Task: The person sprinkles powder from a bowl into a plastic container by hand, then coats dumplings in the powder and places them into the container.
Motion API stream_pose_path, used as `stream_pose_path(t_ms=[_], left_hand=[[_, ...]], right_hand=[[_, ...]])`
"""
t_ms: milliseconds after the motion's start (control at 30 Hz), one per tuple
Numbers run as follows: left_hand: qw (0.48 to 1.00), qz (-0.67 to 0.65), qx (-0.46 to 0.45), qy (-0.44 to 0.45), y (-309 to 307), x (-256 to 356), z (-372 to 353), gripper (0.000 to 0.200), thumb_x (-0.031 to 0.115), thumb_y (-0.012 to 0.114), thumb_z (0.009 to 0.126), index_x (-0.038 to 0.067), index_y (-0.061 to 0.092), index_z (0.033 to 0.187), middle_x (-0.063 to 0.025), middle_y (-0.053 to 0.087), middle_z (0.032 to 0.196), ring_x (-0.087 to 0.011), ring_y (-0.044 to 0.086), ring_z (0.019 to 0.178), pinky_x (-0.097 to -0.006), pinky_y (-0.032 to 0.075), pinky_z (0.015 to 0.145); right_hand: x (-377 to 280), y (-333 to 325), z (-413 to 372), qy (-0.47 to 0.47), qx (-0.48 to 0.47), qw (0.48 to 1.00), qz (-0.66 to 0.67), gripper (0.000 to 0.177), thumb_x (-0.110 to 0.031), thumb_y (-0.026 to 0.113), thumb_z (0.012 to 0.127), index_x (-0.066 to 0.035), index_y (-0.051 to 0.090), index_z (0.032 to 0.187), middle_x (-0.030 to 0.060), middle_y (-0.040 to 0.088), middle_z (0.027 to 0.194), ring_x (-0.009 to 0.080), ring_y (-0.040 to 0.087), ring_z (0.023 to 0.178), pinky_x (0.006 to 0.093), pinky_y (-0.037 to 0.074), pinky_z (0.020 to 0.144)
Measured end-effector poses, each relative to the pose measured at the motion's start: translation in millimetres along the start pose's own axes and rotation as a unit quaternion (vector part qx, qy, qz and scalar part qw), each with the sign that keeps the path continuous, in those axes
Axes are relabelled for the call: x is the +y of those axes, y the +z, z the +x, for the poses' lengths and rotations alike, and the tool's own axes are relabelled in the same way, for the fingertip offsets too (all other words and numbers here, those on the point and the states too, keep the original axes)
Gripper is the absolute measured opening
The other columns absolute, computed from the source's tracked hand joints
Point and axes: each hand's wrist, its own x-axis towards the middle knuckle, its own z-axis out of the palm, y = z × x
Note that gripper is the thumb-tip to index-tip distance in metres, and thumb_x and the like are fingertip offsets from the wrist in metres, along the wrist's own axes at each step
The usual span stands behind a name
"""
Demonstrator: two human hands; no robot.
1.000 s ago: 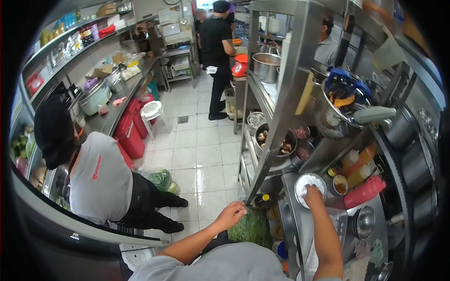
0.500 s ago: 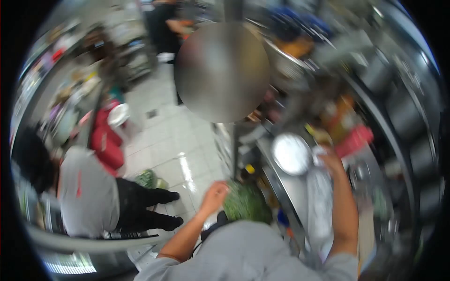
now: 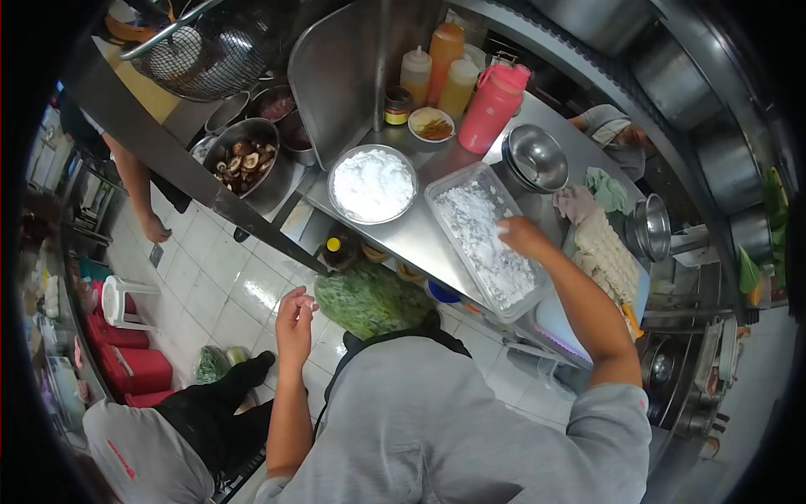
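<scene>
My right hand [image 3: 524,238] reaches into a rectangular clear plastic container [image 3: 512,312] of white powder [image 3: 487,231]; its fingers point down and are pressed together at the powder, and what they hold, if anything, is hidden. Left of the container stands a round bowl [image 3: 373,184] full of white powder. My left hand [image 3: 295,317] is raised over the floor beside a large green bag of vegetables [image 3: 369,300], its fingers curled but apart, holding nothing.
A pink bottle [image 3: 495,109], sauce bottles [image 3: 445,63] and metal bowls [image 3: 537,158] stand behind the container. A pan of mushrooms [image 3: 245,160] is at the left. A co-worker in grey [image 3: 147,454] is at the lower left; another person's arm [image 3: 134,181] hangs at the upper left.
The view has turned toward the counter and is sharper. My right hand now sits over the rectangular container, and my left hand remains raised beside the green bag.
</scene>
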Motion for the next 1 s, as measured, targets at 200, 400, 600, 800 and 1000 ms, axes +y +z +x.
stream_pose_path(t_ms=[200, 400, 600, 800, 1000], left_hand=[[1.0, 0.004, -0.01, 0.002, 7.5, 5.6, 5.0, 0.013, 0.008, 0.048, 0.088, -0.001, 0.057, 0.091, -0.0136, 0.048, 0.114, -0.0136, 0.054, 0.077, -0.0249, 0.047, 0.071], [1.0, 0.002, -0.024, -0.007, 10.6, -1.3, -5.3, 0.013, 0.009, 0.048, 0.088, 0.0, 0.057, 0.091, -0.0126, 0.048, 0.114, -0.0139, 0.057, 0.08, -0.0239, 0.046, 0.068], [0.999, 0.019, -0.021, -0.03, 1.7, -4.8, -10.9, 0.014, 0.011, 0.047, 0.089, 0.002, 0.056, 0.092, -0.0106, 0.047, 0.117, -0.0142, 0.059, 0.081, -0.0221, 0.043, 0.065], [0.999, 0.005, -0.023, -0.029, -0.7, -3.5, -5.2, 0.014, 0.011, 0.048, 0.089, 0.001, 0.056, 0.092, -0.0107, 0.048, 0.117, -0.0145, 0.059, 0.083, -0.0222, 0.043, 0.066], [0.999, 0.013, -0.042, -0.013, 7.1, 6.1, 0.8, 0.014, 0.011, 0.048, 0.088, 0.0, 0.057, 0.091, -0.0118, 0.048, 0.116, -0.0143, 0.059, 0.083, -0.0224, 0.043, 0.067]], right_hand=[[-3.4, -10.0, 35.7, -0.144, 0.152, 0.971, -0.113, 0.029, -0.001, 0.051, 0.073, -0.002, 0.059, 0.101, 0.0211, 0.056, 0.108, 0.0337, 0.054, 0.101, 0.0373, 0.043, 0.086], [6.9, 8.4, 39.3, -0.194, 0.159, 0.934, -0.253, 0.02, -0.007, 0.044, 0.08, -0.005, 0.059, 0.092, 0.0153, 0.053, 0.11, 0.0312, 0.056, 0.093, 0.0387, 0.047, 0.079], [32.5, 18.1, -16.3, -0.239, 0.123, 0.936, -0.229, 0.019, -0.008, 0.044, 0.081, -0.005, 0.059, 0.094, 0.0156, 0.056, 0.105, 0.0314, 0.056, 0.094, 0.0378, 0.047, 0.078], [3.6, 5.6, -56.8, -0.057, 0.096, 0.993, -0.024, 0.02, -0.003, 0.053, 0.075, -0.003, 0.058, 0.094, 0.0187, 0.06, 0.088, 0.0339, 0.056, 0.091, 0.0382, 0.046, 0.075], [14.9, 34.8, -57.1, -0.103, 0.252, 0.962, 0.015, 0.016, -0.006, 0.053, 0.073, -0.006, 0.06, 0.088, 0.0216, 0.06, 0.085, 0.0363, 0.057, 0.085, 0.0415, 0.046, 0.076]])
